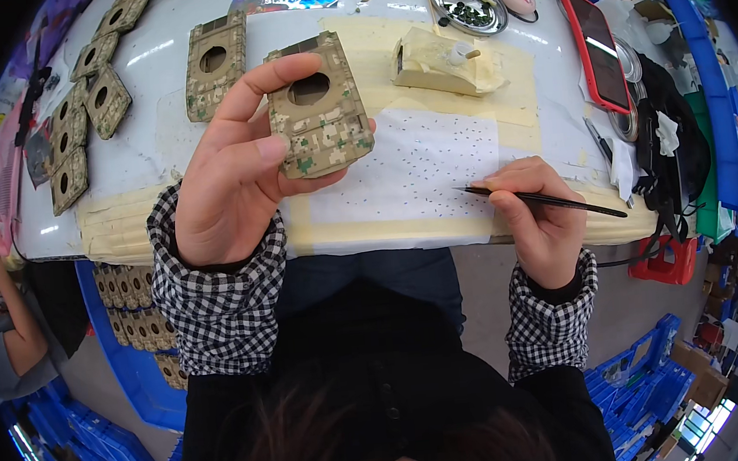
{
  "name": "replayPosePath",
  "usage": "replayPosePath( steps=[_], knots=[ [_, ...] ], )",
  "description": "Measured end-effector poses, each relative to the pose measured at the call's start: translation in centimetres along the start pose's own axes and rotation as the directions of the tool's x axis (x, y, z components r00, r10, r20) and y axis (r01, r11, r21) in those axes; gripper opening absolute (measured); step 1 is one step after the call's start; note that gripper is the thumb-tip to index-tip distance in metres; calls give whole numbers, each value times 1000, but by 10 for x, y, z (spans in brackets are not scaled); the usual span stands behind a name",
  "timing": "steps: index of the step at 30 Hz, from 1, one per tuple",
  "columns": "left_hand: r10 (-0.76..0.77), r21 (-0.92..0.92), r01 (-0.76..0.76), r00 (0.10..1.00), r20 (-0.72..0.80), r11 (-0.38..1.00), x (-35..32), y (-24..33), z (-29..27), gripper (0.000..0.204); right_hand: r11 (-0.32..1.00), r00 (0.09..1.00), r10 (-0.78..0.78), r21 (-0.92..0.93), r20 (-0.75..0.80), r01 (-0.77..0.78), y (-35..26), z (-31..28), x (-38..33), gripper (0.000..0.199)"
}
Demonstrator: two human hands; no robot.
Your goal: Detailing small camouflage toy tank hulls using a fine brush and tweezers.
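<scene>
My left hand point(236, 167) is raised over the table, its fingers closed round the edges of a toy tank hull point(325, 129) in digital camouflage. The hull has a round hole near its far end. My right hand point(539, 216) pinches slim black tweezers point(559, 201), which point left, close above a white paper sheet point(402, 201) scattered with tiny dark pieces. Another camouflage hull point(217, 81) lies beyond my left hand. Behind the paper sits a block wrapped in cream tape point(438, 66), with a small round white piece on top.
More hulls point(103, 100) lie at the far left, and several fill a blue crate point(152, 407) below the table. A metal dish point(468, 7) holds small dark green parts. A red-cased phone point(597, 52) and black cloth point(668, 134) lie right. Another person's arm point(16, 305) shows left.
</scene>
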State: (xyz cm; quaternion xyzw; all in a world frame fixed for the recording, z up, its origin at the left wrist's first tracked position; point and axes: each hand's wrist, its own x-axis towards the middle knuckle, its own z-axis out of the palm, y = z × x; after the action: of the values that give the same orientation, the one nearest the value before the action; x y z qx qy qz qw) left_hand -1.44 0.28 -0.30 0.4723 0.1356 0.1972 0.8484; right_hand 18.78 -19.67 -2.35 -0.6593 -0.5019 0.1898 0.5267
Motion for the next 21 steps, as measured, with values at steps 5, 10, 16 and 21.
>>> replayPosePath(
  steps=[5,10,16,21],
  knots=[
    [4,-7,-4,1000,5,1000,0,-1,-2,61,1000,1000,12,11,17,-12,-2,-1,1,7],
    [1,-2,-1,1000,3,1000,0,-2,-1,61,999,1000,22,36,11,-23,-2,-2,-1,8],
    [16,-56,-15,1000,20,998,0,-2,1,55,990,999,-31,140,-18,33,-9,-9,9,8],
    [-18,54,18,1000,-5,998,0,0,5,64,963,965,-257,102,48,251,-51,-7,47,10]
  ],
)
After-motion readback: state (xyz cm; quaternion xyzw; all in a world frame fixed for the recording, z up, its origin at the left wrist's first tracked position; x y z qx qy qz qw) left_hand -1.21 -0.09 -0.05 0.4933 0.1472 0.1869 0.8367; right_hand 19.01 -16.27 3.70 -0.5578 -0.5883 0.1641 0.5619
